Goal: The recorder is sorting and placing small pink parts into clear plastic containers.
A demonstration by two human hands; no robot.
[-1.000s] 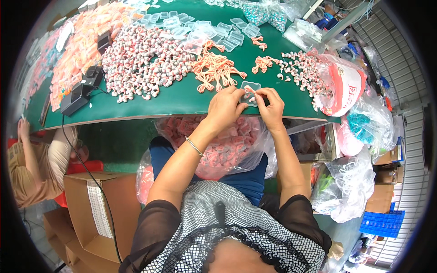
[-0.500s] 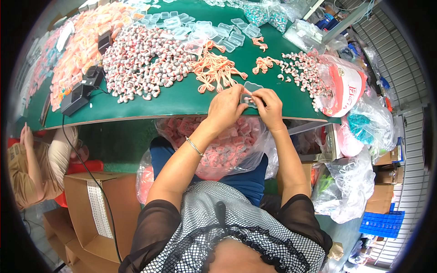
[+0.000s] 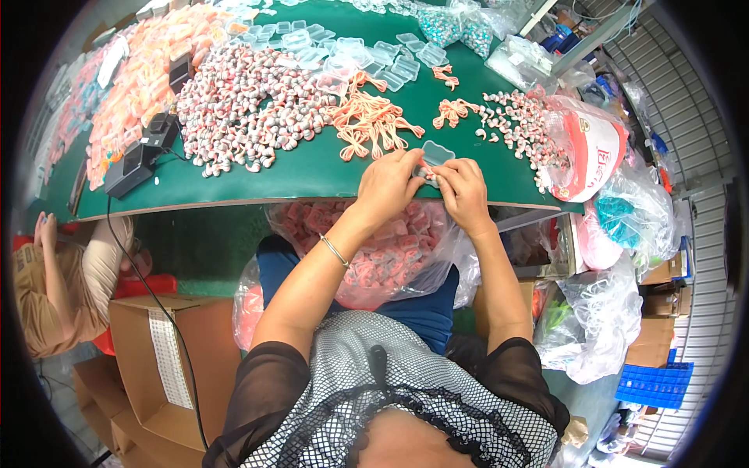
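Note:
Between my hands, just over the table's front edge, is a small clear plastic box (image 3: 438, 153) with its lid up. My left hand (image 3: 388, 184) is closed on the box's left side. From the other side my right hand (image 3: 466, 192) pinches at the box, its thumb and fingertips bent over the rim. A bit of orange cord and a small pink-and-grey piece (image 3: 426, 168) show at the fingertips; the fingers partly hide them. Beyond my left hand lies a pile of looped orange cords (image 3: 373, 117).
A green table (image 3: 312, 181) carries a heap of pink-and-grey pieces (image 3: 242, 109), clear boxes (image 3: 390, 58) and filled orange boxes (image 3: 148, 70). More pieces spill from a red-and-white bag (image 3: 593, 148) at right. A bag of pink boxes (image 3: 390, 257) rests below. Another person (image 3: 62, 288) sits at left.
The raised lid shows more clearly beyond my fingers, as the box has tilted and shifted slightly right. My right hand has moved a little to the right and its fingers have bent further.

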